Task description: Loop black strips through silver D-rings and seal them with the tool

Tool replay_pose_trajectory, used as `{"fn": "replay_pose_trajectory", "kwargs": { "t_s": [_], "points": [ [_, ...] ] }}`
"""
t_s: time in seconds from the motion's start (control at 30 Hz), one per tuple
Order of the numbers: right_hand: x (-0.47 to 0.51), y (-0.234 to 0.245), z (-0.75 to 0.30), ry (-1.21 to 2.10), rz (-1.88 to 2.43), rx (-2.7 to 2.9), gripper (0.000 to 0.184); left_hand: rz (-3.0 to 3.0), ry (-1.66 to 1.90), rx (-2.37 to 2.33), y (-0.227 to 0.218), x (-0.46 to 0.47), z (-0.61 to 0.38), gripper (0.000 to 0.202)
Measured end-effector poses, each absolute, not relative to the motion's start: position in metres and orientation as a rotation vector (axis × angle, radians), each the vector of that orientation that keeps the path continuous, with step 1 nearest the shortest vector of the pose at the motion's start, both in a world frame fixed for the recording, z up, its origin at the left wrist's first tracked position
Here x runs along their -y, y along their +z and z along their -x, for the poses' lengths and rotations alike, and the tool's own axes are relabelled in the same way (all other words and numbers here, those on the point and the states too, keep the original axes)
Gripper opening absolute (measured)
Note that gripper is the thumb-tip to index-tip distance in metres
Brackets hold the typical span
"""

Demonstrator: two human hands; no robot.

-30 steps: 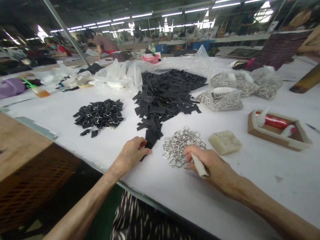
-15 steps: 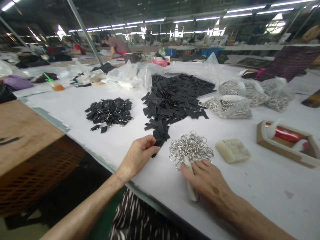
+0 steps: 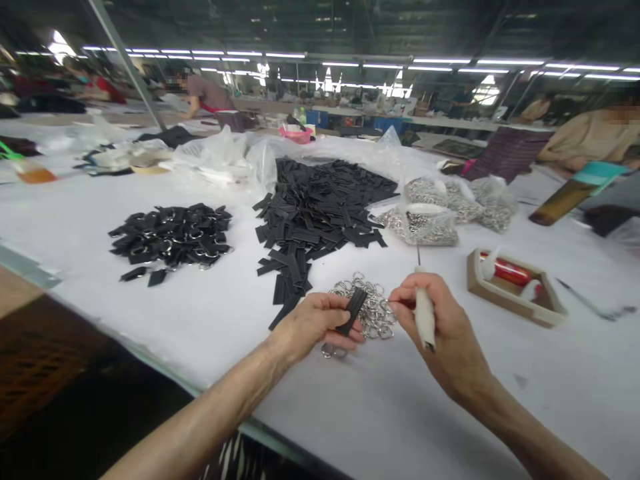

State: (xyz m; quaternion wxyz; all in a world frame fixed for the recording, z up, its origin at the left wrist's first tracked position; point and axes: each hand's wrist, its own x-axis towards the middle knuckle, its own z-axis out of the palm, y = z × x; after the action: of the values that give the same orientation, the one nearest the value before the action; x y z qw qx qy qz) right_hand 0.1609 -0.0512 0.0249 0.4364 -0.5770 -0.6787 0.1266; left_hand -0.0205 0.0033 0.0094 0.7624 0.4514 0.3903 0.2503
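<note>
My left hand (image 3: 320, 325) pinches a short black webbing strip (image 3: 353, 311) between thumb and fingers, above the near edge of a pile of metal rings (image 3: 376, 310). A couple of rings lie just below its fingers. In my right hand (image 3: 443, 333) is an awl (image 3: 425, 320), white-handled, its thin metal shaft pointing away from me. The thumb and forefinger of that hand meet at the right side of the rings; whether they pinch a ring is too small to tell. Beyond my left hand spreads a big heap of black strips (image 3: 320, 207).
Black strips fitted with rings (image 3: 173, 240) form a pile at left. Clear bags of metal rings (image 3: 425, 227) stand behind. At right are a cardboard tray (image 3: 515, 307) with red-labelled bottles and a tilted bottle of brown liquid (image 3: 570, 197). A person (image 3: 595, 137) sits at far right.
My left hand has brought the black strip rightward to the rings. My right hand has lifted the awl off the table and turned its shaft away from me. The view has swung right.
</note>
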Motion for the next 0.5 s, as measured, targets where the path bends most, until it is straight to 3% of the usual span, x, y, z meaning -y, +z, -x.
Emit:
{"fn": "replay_pose_trajectory", "kwargs": {
  "t_s": [0.5],
  "points": [
    [0.040, 0.010, -0.162, 0.173, 1.463, 1.718, 0.009, -1.144, 0.520, -0.920, 0.005, 0.004, -0.010, 0.021]
  ]
}}
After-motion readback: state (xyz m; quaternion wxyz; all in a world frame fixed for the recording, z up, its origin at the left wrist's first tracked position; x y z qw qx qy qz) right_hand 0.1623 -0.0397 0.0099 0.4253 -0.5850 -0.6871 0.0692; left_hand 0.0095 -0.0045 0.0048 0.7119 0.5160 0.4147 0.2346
